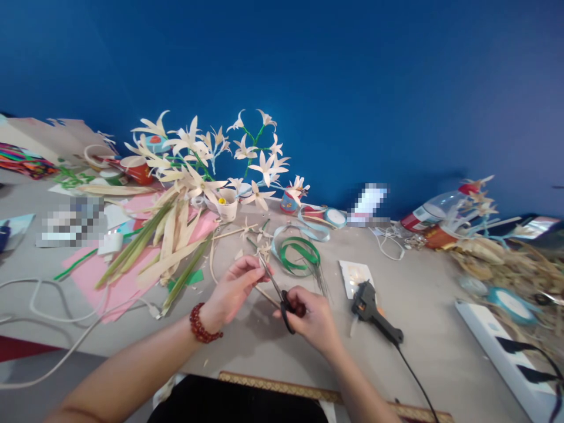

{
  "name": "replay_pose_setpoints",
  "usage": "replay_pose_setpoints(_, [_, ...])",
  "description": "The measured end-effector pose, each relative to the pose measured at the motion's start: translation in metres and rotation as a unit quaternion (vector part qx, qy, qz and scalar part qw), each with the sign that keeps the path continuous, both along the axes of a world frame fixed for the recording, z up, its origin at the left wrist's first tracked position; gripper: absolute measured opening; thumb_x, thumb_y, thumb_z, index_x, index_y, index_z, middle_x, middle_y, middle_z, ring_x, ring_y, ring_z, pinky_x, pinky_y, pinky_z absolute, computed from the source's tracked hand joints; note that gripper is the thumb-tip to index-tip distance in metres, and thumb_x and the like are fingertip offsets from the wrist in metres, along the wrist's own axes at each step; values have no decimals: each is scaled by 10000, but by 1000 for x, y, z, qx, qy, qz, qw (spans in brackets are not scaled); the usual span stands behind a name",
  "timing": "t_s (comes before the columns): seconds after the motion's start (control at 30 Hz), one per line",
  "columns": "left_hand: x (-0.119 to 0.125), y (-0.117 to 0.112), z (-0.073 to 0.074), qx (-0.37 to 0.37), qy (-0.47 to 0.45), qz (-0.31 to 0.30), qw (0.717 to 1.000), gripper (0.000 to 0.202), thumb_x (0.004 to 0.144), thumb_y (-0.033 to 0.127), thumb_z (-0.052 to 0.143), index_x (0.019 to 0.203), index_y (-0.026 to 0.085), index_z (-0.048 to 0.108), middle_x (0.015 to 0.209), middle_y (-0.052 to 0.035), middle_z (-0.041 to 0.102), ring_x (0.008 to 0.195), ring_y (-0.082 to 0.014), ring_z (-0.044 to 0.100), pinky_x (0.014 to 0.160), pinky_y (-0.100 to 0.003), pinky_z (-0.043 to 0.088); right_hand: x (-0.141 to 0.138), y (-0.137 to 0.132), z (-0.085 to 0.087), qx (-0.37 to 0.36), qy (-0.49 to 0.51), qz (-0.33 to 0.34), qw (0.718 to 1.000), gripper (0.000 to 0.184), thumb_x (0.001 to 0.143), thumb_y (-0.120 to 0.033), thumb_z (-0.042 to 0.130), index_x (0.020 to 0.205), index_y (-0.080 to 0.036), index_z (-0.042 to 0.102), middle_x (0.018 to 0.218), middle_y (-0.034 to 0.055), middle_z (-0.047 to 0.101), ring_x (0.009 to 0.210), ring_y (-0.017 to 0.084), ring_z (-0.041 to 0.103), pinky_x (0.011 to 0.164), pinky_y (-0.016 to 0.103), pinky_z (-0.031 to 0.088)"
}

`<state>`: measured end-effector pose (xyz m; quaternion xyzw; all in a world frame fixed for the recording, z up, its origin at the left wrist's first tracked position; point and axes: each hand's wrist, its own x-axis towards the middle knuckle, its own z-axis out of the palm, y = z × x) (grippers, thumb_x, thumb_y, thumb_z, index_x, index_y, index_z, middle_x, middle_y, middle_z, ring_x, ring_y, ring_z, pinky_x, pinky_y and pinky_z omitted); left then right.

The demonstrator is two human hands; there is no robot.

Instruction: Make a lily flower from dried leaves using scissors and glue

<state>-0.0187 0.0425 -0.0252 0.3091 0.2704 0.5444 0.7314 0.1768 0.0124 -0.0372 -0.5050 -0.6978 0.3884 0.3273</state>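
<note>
My right hand (314,317) grips a pair of scissors (287,308) by its black handles. The blades point up and left and reach the fingertips of my left hand (238,286). Those left fingers are pinched together at the blade tips, and the small piece in them is too hidden to name. A thin pale strip (267,295) runs below the blades between my two hands. Just beyond the fingertips lie small pale flower pieces (262,232) with green stems. A coil of green ribbon (300,254) rests past the scissors.
White husk flowers (264,167) stand in cups at the back. Dried husks (176,235) lie on pink paper (83,273) to the left. On the right are a hot glue gun (374,311) with its cord, a power strip (497,358) and a plastic bottle (434,208).
</note>
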Motion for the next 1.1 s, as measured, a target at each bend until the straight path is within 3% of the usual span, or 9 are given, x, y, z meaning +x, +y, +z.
replay_pose_setpoints(0.8, [0,3,-4,21,9,-12,1000,58,817,184,674,804,173,618,883,-41,708,836,-140,623,820,-278,452,5,3,-2,-22,0,15,1000,359,755,-421,712,637,-197,458,531,-68,401,488,89,334,457,195,265])
replay_pose_setpoints(1.1, [-2,2,0,38,30,-22,999,46,828,181,652,801,165,618,892,-53,704,820,-147,619,835,-301,445,7,3,-2,-56,25,15,998,374,754,-462,713,632,-194,482,532,-44,478,476,97,401,454,206,289])
